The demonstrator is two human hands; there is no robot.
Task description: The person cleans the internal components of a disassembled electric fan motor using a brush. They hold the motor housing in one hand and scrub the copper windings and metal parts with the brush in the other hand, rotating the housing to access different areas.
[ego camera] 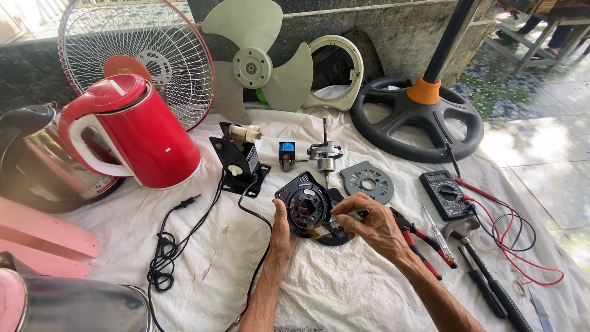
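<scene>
- Black plastic is what both hands are holding: a round, ribbed motor cover point(309, 209), sitting in the middle of the frame on the white cloth point(344, 289).
- The left hand point(283, 237) is propping the cover up by its left edge, with the thumb pressing on the rim.
- The right hand point(369, 224) is pinching a small brush point(321, 231) and is touching its pale bristles to the lower part of the cover.
- To do this well, I think the left hand should be holding the cover steady while the brush is making short, soft strokes into the grooves.
- Just right of the hands, red-handled pliers point(424, 243), a thin screwdriver point(437, 232) and a hammer point(485, 264) are lying on the wrinkled cloth.
- Farther right, a dark meter point(445, 194) is lying with thin red wires curling beside it.
- Above the cover, a shiny metal motor point(324, 155) with a thin rod and a flat grey disc point(367, 182) with holes are resting.
- At the left, a smooth red kettle point(138, 132) is standing.
- At the top, a round wire fan guard point(132, 52), a pale fan blade point(255, 61) with three wings and a black fan base point(418, 120) are leaning or lying by the stone wall.
</scene>
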